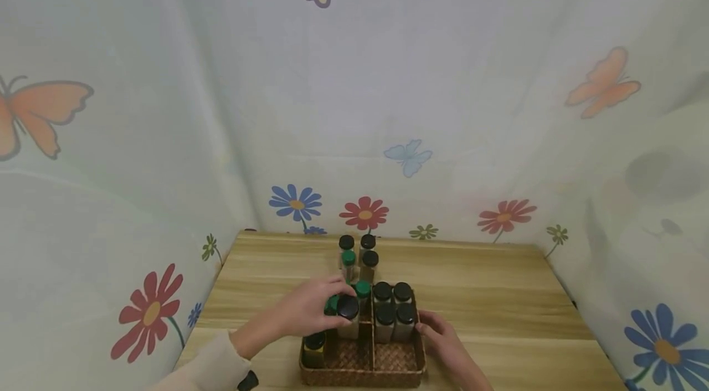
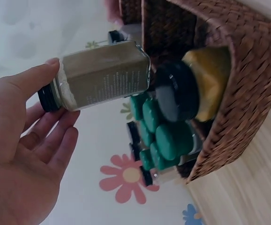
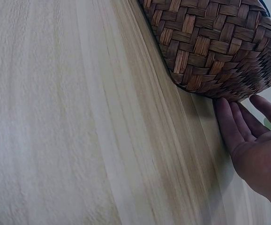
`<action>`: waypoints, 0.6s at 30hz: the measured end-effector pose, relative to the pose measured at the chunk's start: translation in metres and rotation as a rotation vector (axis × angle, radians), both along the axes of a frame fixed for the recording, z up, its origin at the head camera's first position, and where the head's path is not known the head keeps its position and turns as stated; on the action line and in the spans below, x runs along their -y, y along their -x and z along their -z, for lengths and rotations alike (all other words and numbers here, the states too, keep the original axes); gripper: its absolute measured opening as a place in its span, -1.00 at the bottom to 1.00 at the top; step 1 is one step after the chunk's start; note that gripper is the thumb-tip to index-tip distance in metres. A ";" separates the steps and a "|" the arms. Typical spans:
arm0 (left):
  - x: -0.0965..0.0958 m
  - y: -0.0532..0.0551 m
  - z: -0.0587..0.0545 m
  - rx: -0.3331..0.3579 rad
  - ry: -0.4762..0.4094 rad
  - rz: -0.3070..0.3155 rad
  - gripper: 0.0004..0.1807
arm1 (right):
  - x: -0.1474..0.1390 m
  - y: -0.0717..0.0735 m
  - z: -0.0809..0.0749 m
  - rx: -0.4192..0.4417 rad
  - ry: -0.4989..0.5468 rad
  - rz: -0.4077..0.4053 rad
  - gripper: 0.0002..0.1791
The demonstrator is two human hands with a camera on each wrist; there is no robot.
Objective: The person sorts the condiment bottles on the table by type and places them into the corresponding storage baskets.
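My left hand (image 1: 307, 310) pinches a glass spice jar (image 2: 105, 75) by its black-lidded end, thumb on one side and fingers on the other. The jar holds a greyish-brown powder and is above the left part of a woven basket (image 1: 362, 378). In that part stand a black-lidded jar with yellow contents (image 2: 208, 84) at the front and several green-lidded jars (image 2: 173, 139). On the basket's right side, several black-lidded jars (image 1: 385, 315) stand in the back. My right hand (image 3: 259, 150) touches the basket's right outer wall with its fingers extended.
Behind the basket, black-lidded jars (image 1: 369, 260) and a green-lidded jar (image 1: 348, 258) stand on the wooden table (image 1: 498, 292). A black lid (image 1: 248, 380) shows by the left sleeve (image 1: 213, 361). A flower-printed curtain (image 1: 343, 101) surrounds the table.
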State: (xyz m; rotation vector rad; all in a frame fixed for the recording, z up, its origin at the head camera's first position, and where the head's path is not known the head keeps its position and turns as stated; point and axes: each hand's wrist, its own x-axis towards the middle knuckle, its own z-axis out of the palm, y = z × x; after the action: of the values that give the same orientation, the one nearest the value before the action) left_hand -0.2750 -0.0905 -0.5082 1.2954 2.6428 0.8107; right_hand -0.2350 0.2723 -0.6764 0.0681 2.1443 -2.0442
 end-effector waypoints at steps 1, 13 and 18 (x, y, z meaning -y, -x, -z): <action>0.000 -0.001 0.002 0.014 0.007 0.007 -0.50 | 0.000 0.000 0.000 0.000 0.001 -0.001 -0.37; 0.001 -0.010 0.033 0.144 -0.004 0.030 -0.54 | -0.004 0.001 0.000 -0.006 -0.028 0.004 -0.38; 0.005 -0.011 0.047 0.165 -0.007 0.025 -0.54 | -0.004 0.001 0.001 -0.008 -0.036 0.007 -0.40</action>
State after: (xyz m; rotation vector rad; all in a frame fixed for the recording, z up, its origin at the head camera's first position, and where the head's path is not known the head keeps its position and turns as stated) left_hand -0.2639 -0.0950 -0.5548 1.2040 2.4940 0.8830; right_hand -0.2359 0.2759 -0.6769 0.0726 2.1883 -2.0133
